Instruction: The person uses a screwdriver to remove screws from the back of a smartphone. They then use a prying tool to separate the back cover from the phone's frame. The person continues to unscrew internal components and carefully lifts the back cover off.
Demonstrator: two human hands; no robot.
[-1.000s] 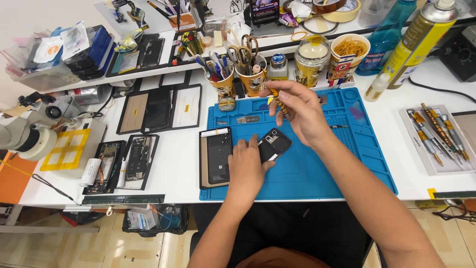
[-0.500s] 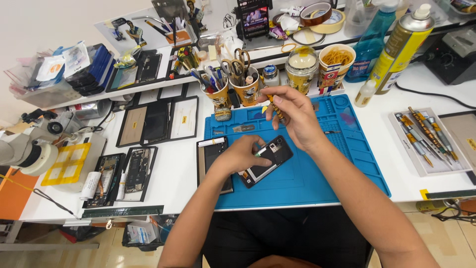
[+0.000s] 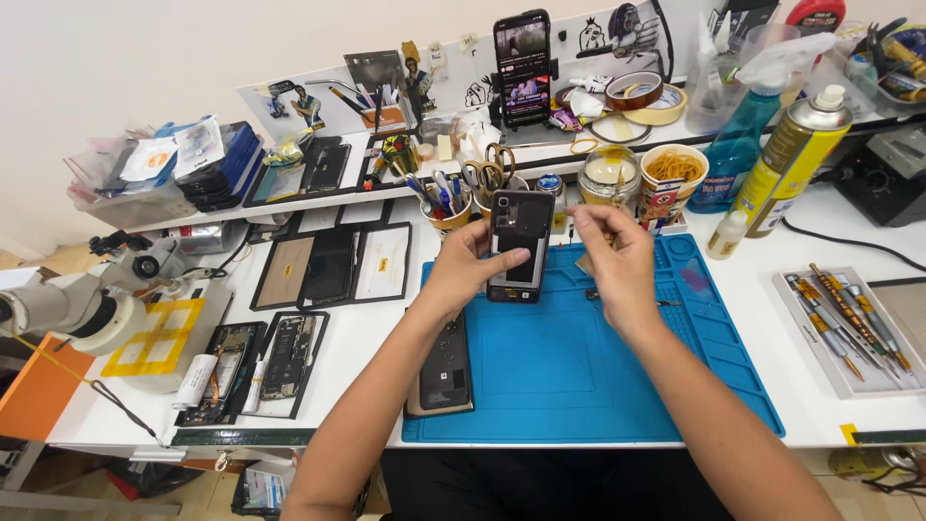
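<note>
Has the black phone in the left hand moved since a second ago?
Yes. The black phone lay flat near the middle of the blue mat; the left hand now holds it raised and upright over the mat's far edge, by the tool cups.

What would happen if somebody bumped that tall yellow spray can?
The yellow spray can is tall and narrow, standing upright, so it would probably tip easily. Its round body would likely roll along the white table afterwards.
</note>
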